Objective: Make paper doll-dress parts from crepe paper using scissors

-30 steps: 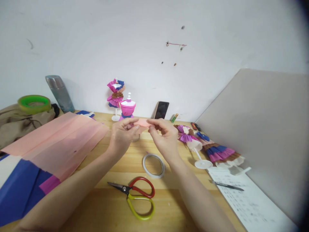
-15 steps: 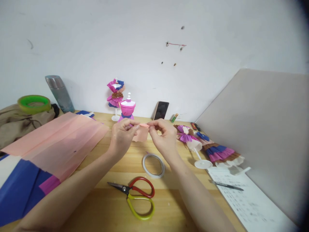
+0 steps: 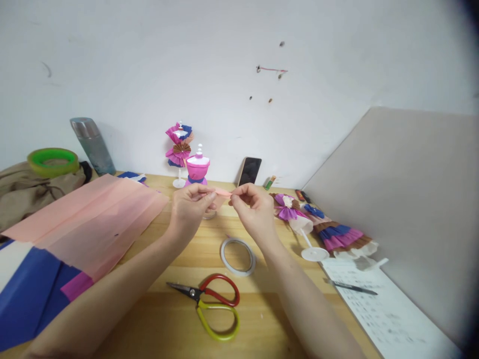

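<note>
Presently, left hand (image 3: pixel 192 207) and right hand (image 3: pixel 254 207) pinch opposite ends of the paper (image 3: pixel 223 193) between finger and thumb, above the table (image 3: pixel 160 329); room shows between the tape (image 3: pixel 239 273) and the sheet's (image 3: pixel 101 214) edge.

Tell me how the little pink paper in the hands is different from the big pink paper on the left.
The little pink paper is much smaller than the big pink paper. The little pink paper is held up by the left hand and right hand, but the big pink paper lies partly over blue paper. Both look peachy pink.
</note>
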`<act>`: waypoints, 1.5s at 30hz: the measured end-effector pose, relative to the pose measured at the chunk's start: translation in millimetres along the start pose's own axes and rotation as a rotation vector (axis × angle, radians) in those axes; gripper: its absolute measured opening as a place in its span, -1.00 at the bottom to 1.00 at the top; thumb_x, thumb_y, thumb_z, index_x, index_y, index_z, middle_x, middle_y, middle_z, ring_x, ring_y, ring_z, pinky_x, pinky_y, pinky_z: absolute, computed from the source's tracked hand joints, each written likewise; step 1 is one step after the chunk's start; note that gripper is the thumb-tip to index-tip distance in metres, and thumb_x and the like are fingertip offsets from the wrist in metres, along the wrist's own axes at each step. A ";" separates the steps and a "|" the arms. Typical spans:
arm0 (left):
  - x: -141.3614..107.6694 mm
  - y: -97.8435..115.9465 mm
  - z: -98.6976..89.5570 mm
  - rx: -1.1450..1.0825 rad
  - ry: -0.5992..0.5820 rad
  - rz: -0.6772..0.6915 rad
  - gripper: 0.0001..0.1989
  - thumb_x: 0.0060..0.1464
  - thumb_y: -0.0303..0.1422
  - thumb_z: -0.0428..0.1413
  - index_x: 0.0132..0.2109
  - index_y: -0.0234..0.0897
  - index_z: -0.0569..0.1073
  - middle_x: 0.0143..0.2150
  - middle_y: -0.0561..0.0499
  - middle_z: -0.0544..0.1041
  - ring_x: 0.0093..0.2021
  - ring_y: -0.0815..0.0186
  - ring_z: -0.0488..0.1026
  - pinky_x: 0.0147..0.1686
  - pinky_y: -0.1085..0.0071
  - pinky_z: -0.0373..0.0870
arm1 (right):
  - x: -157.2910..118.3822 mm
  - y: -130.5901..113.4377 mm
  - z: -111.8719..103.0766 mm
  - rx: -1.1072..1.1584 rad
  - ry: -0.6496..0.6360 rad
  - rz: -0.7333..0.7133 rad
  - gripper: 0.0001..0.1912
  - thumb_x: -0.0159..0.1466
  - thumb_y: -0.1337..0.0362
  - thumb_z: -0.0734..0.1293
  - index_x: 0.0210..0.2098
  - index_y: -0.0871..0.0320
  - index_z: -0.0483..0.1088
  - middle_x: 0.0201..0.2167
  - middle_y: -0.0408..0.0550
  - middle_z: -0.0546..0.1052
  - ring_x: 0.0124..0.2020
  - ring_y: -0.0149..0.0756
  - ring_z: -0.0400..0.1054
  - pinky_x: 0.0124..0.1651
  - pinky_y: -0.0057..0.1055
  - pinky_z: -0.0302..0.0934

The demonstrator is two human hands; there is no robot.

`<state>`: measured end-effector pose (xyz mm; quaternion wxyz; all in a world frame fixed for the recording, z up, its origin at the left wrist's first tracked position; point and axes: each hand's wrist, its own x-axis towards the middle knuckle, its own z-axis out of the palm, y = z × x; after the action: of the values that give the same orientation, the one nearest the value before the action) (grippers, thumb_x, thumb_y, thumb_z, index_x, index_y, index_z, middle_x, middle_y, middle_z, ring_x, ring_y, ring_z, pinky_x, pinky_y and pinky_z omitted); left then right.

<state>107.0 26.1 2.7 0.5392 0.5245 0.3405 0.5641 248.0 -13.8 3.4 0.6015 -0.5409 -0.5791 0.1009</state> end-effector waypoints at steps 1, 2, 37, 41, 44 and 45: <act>-0.5 1.9 0.7 -0.035 -0.002 -0.025 -0.83 -0.21 -0.37 0.29 -0.44 -0.36 0.50 -0.64 0.07 0.50 -0.61 0.41 0.44 -0.55 0.53 0.39 | 0.5 0.7 0.2 0.051 0.003 0.031 -0.97 0.04 0.33 0.29 -0.52 0.14 0.36 -0.58 -0.15 0.48 -0.54 -0.33 0.39 -0.44 -0.41 0.26; -1.1 3.8 1.4 -0.065 -0.003 -0.047 -0.83 -0.24 -0.37 0.30 -0.45 -0.36 0.50 -0.63 0.05 0.51 -0.60 0.41 0.45 -0.54 0.52 0.39 | 1.0 1.3 0.4 0.101 0.002 0.057 -0.98 0.02 0.33 0.30 -0.53 0.14 0.37 -0.57 -0.14 0.49 -0.53 -0.32 0.40 -0.43 -0.39 0.28; -5.0 8.8 3.3 -0.099 0.009 -0.062 -0.86 -0.28 -0.44 0.27 -0.49 -0.35 0.46 -0.65 0.08 0.50 -0.62 0.47 0.40 -0.54 0.56 0.35 | -0.1 -1.9 -3.2 0.062 0.003 -0.097 -0.93 0.04 0.39 0.30 -0.49 0.15 0.43 -0.60 -0.18 0.46 -0.58 -0.42 0.30 -0.48 -0.45 0.22; -3.6 6.6 2.2 -0.096 0.003 -0.034 -0.85 -0.26 -0.43 0.28 -0.47 -0.36 0.47 -0.64 0.08 0.51 -0.61 0.46 0.42 -0.52 0.56 0.36 | -0.4 -0.4 -3.4 0.051 -0.015 -0.132 -0.88 0.11 0.39 0.30 -0.41 0.16 0.50 -0.47 -0.09 0.56 -0.53 -0.40 0.36 -0.43 -0.43 0.28; -3.1 4.6 1.9 -0.102 0.007 -0.023 -0.84 -0.25 -0.43 0.29 -0.45 -0.35 0.47 -0.64 0.09 0.51 -0.60 0.45 0.43 -0.52 0.55 0.37 | -0.4 1.2 -3.1 0.038 -0.024 -0.159 -0.86 0.13 0.40 0.31 -0.36 0.17 0.52 -0.41 -0.06 0.58 -0.51 -0.39 0.38 -0.43 -0.42 0.30; -3.0 3.3 1.6 -0.102 0.007 -0.013 -0.84 -0.24 -0.43 0.29 -0.44 -0.34 0.47 -0.63 0.10 0.51 -0.60 0.44 0.43 -0.52 0.54 0.37 | -0.4 1.6 -3.0 0.029 -0.023 -0.174 -0.85 0.14 0.40 0.31 -0.35 0.17 0.52 -0.41 -0.06 0.58 -0.50 -0.39 0.39 -0.43 -0.42 0.30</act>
<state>107.3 22.3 5.5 0.5678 0.4920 0.3167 0.5790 251.1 -15.1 2.7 0.6092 -0.4786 -0.6292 0.0626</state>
